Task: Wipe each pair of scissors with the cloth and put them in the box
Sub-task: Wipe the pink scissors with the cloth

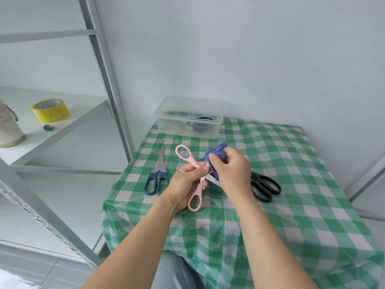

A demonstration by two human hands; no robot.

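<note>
The fingers [200, 170] of the left hand [184, 184] were curled round the pink scissors [192, 161], pinching them near the middle where the two halves cross. The fingers [214, 158] of the right hand [231, 174] were bunched round the cloth [218, 152] and pressed it on one blade [212, 180]. The scissors were wide open, like an X. They were held up in the air in front of the box [177, 129], on the side nearer the person.

This looked like the wiping step for the pink pair. To do it well, the cloth should probably slide from the crossing out to the tip. It should go along the flat side, never across the sharp edge (a cloth is thin, and a blade can bite through). The left hand needed to hold tight so the blades could not snap shut on the right fingers. The other blade wanted the same rub, on both its sides.

Something dark [203, 122] lay inside the box. It could have been a pair of scissors, but I could not tell. In front of the box to the left lay the blue scissors [157, 180]. In front of it to the right lay the black scissors [264, 186]. Both lay flat on the table [291, 163] and, I guessed, were not yet wiped.
</note>
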